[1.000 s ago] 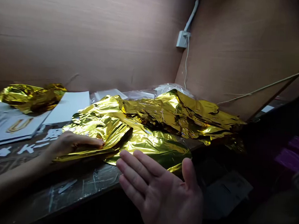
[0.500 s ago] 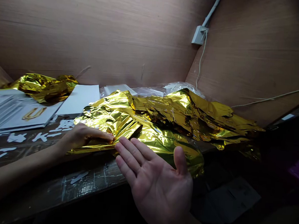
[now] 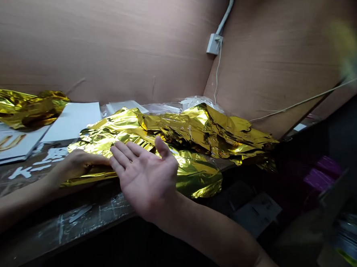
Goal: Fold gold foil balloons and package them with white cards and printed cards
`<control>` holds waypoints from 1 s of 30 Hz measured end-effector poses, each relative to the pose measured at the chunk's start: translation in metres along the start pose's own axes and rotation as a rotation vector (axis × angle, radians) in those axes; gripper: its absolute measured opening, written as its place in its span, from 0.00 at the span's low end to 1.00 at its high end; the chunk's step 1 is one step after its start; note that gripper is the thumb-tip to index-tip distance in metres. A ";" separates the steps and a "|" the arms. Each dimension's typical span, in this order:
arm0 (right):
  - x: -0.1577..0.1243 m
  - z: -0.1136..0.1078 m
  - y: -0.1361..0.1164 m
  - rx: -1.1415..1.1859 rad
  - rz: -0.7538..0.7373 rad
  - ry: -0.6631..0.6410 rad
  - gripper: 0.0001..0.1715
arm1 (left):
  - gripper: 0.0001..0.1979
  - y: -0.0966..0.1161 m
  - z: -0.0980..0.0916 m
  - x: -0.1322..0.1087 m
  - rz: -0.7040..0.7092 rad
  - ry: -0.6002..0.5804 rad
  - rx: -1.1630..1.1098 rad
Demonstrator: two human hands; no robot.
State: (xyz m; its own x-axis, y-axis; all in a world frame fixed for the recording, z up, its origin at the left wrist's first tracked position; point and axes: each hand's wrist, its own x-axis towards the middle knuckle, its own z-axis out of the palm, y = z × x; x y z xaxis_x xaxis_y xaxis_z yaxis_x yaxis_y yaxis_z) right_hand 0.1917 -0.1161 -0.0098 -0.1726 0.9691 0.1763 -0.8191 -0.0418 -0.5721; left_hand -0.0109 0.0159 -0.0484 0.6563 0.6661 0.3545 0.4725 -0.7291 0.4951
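Observation:
My left hand (image 3: pixel 75 165) rests at the table's front edge, low against a piece of shiny gold foil (image 3: pixel 92 177). Its thumb stretches to the right and the fingers appear closed on the foil, though the fingertips are partly hidden behind my other hand. My right hand (image 3: pixel 147 180) is held up in front of the foil with its palm towards me, fingers straight and thumb apart, holding nothing. Behind both hands lies a crumpled heap of gold foil pieces (image 3: pixel 209 127) with rounded edges, spread along the table.
White sheets (image 3: pixel 73 121) and a card with a gold U shape (image 3: pixel 8 143) lie at left, by more gold foil (image 3: pixel 31 108). White cut-out letters (image 3: pixel 21 172) lie on the table (image 3: pixel 100 217). A socket box (image 3: pixel 214 44) hangs in the corner. Purple material (image 3: pixel 321 174) stands at right.
My view has turned to the right, so the table's things shift left. My right hand has moved left and up, across the left hand's fingertips, and more of its forearm shows.

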 end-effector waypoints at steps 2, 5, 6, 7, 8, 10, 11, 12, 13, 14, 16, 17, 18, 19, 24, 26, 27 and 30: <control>0.007 0.004 0.003 -0.019 0.001 0.000 0.57 | 0.18 0.000 -0.003 0.003 0.036 -0.043 -0.004; 0.016 0.003 -0.002 -0.141 -0.034 -0.047 0.56 | 0.17 0.000 -0.007 0.007 0.047 -0.118 -0.010; 0.019 0.001 -0.008 -0.226 -0.059 -0.081 0.53 | 0.16 0.000 -0.007 0.007 0.041 -0.145 -0.018; 0.022 -0.003 -0.017 -0.341 -0.085 -0.128 0.49 | 0.15 0.000 -0.008 0.008 0.036 -0.164 -0.030; 0.025 -0.008 -0.027 -0.484 -0.109 -0.183 0.44 | 0.15 0.000 -0.008 0.007 0.039 -0.178 -0.044; 0.030 -0.019 -0.049 -0.865 -0.146 -0.299 0.33 | 0.14 0.001 -0.007 0.007 0.076 -0.200 -0.066; 0.033 -0.026 -0.059 -1.095 -0.166 -0.331 0.27 | 0.14 0.002 -0.006 0.006 0.104 -0.203 -0.080; 0.037 -0.033 -0.067 -1.331 -0.214 -0.326 0.21 | 0.14 0.003 -0.006 0.005 0.136 -0.205 -0.097; 0.040 -0.040 -0.072 -1.537 -0.242 -0.357 0.15 | 0.14 0.003 -0.005 0.005 0.168 -0.205 -0.113; 0.043 -0.047 -0.074 -1.684 -0.270 -0.399 0.11 | 0.13 0.003 -0.004 0.004 0.199 -0.198 -0.126; 0.048 -0.061 -0.072 -1.847 -0.325 -0.504 0.09 | 0.13 0.001 -0.003 0.003 0.251 -0.181 -0.131; 0.050 -0.067 -0.069 -1.887 -0.342 -0.550 0.10 | 0.14 -0.001 -0.003 0.002 0.275 -0.177 -0.122; 0.051 -0.072 -0.065 -1.922 -0.352 -0.584 0.11 | 0.15 -0.003 -0.002 0.001 0.299 -0.170 -0.111; 0.052 -0.076 -0.061 -1.960 -0.351 -0.608 0.12 | 0.17 -0.005 -0.002 0.000 0.323 -0.165 -0.101; 0.053 -0.069 -0.061 -2.134 -0.286 -0.676 0.13 | 0.20 -0.012 0.000 -0.001 0.422 -0.179 -0.079; 0.056 -0.061 -0.065 -2.199 -0.281 -0.688 0.15 | 0.18 -0.011 0.001 0.000 0.412 -0.183 -0.080; 0.058 -0.059 -0.067 -2.223 -0.288 -0.683 0.15 | 0.17 -0.011 0.001 0.000 0.403 -0.185 -0.079; 0.071 -0.062 -0.070 -2.229 -0.303 -0.637 0.13 | 0.16 -0.009 0.002 0.001 0.390 -0.174 -0.080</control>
State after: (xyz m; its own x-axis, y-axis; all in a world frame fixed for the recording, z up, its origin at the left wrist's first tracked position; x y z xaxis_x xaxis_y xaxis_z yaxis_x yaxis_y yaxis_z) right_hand 0.2702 -0.0294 -0.0067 -0.6518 0.7066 0.2755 0.7161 0.6930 -0.0831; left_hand -0.0134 0.0232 -0.0544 0.8692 0.3014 0.3920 0.1268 -0.9021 0.4125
